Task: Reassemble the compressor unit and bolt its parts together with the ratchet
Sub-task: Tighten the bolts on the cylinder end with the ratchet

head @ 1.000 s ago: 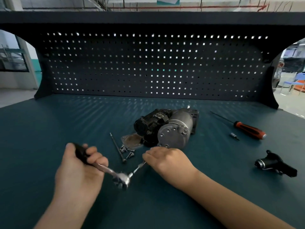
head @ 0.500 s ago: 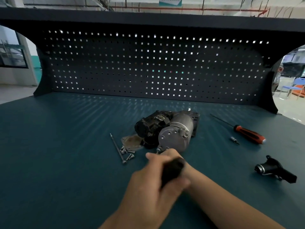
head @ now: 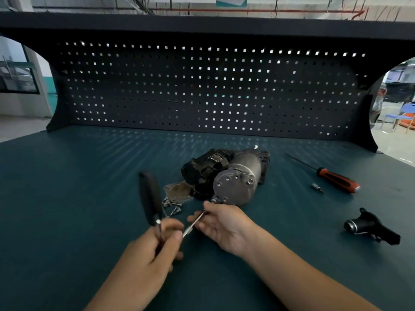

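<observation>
The compressor unit (head: 233,176) lies on its side mid-bench, w/ its grey round end cap facing us and the black motor section against its left side. Just in front & to the left, the ratchet (head: 151,198) stands w/ its black handle pointing up. The left hand (head: 146,261) is curled round the metal neck below the handle, and its fingers hide the ratchet head. A thin silver extension bar (head: 193,224) slants from that fist up-right to the right hand (head: 222,230). There thumb & forefinger pinch the bar's far tip, other fingers loosely curled; the tip sits just beside the end cap's lower edge. Behind the handle we see a flat brown plate (head: 177,191) against the unit's base, w/ loose screws (head: 174,207) beside it. Well apart on the right lie a small bit (head: 317,188) & an orange-black screwdriver (head: 336,178) set diagonally. Nearer us a black part (head: 372,227) sits toward the bench's right edge. Left of the ratchet the teal mat (head: 67,187) runs wide to the left edge. Behind the unit a strip of mat reaches the pegboard (head: 202,90), w/ a dark shelf (head: 202,23) overhanging it.
</observation>
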